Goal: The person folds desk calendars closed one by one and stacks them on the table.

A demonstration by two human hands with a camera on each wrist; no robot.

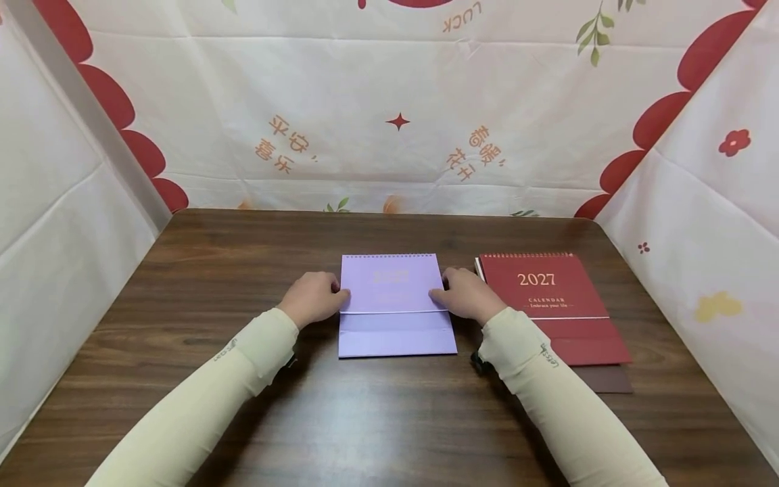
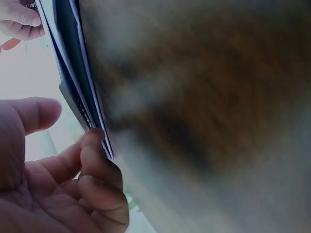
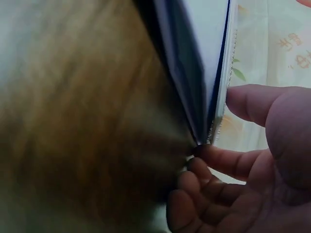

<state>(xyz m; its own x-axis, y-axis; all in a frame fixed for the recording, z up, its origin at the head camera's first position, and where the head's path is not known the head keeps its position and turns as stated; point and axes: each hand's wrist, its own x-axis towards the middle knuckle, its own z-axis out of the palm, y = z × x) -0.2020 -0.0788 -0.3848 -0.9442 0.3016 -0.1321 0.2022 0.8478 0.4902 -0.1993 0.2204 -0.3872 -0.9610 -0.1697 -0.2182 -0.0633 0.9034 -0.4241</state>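
A lilac desk calendar (image 1: 392,328) with a spiral-bound top edge and faint lettering lies on the table between the two hands. My left hand (image 1: 312,297) grips its left edge, thumb on the cover. At the opposite edge my right hand (image 1: 470,295) holds it the same way. The left wrist view shows the calendar (image 2: 73,58) side-on, its layers slightly parted, with the left index fingertip at its corner. In the right wrist view, the right thumb and index finger pinch the calendar (image 3: 221,107) near its spiral corner.
A red 2027 calendar (image 1: 562,345) lies to the right, beyond the right hand, with a brown board (image 1: 608,380) sticking out below it. The dark wood table (image 1: 201,291) ends at a printed white cloth (image 1: 377,81) behind; similar cloth hangs on both sides.
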